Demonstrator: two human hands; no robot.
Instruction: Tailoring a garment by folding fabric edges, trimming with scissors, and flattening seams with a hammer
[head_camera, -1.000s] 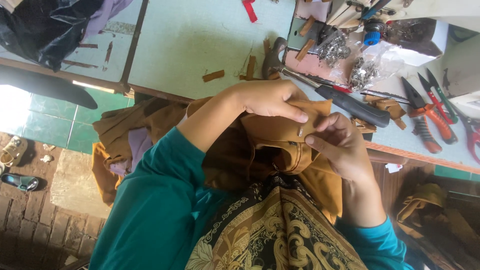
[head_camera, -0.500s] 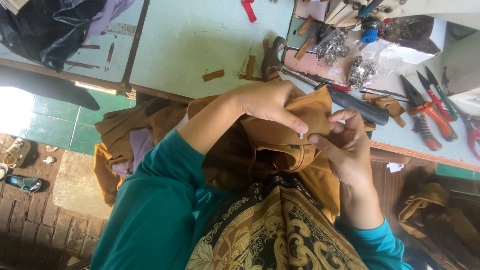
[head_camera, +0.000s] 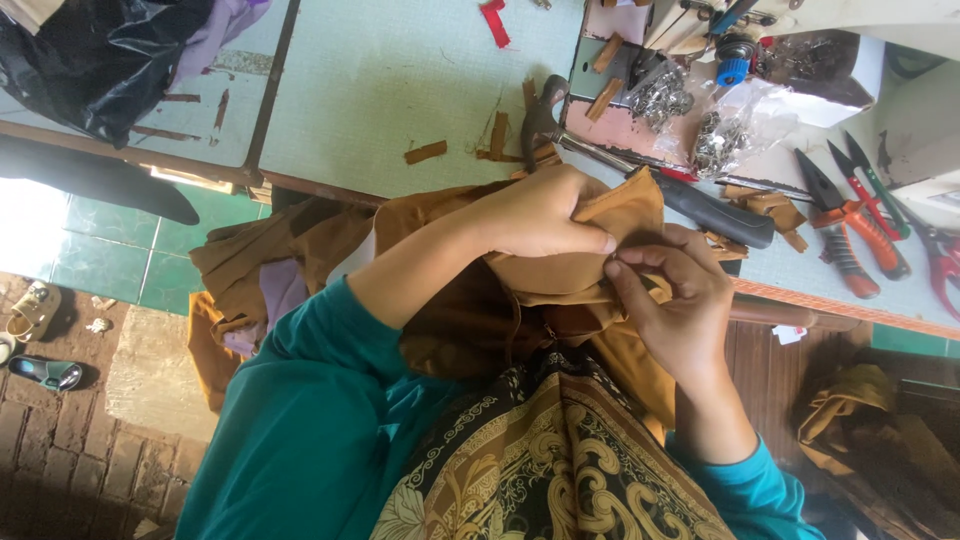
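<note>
At the near edge of a pale green desk (head_camera: 400, 90), seen from above, a person in teal sleeves bends over a lapful of mustard-brown fabric (head_camera: 560, 290). The cloth is the largest thing in view: soft, matte and heavily folded, it spills off the desk edge, over a patterned gold-and-black skirt and down toward the tiled floor on the left. The part in hand lies just below the desk edge, at the centre of the view.

The left hand (head_camera: 535, 212) lies curled over a folded ridge of the fabric, fingers closed and pressing it flat, seemingly to keep the layers steady. The right hand (head_camera: 680, 300) meets it from the other side; its thumb and forefinger are pinched tight on the fold's edge, perhaps on something very small, though what cannot be made out.

On the desk, near the right end, lies a long tool with a black handle (head_camera: 710, 215), partly under the cloth. Farther right sit pliers with orange handles (head_camera: 850, 225), beside red-handled snips (head_camera: 870, 185). Behind them, toward the far edge, clear plastic bags of shiny metal rings or fasteners (head_camera: 715, 135) glint. Small brown offcuts (head_camera: 425, 152) dot the middle of the desk, and a red scrap (head_camera: 494, 20) lies at the far edge. Black cloth (head_camera: 90, 55) is heaped at the far left corner.
</note>
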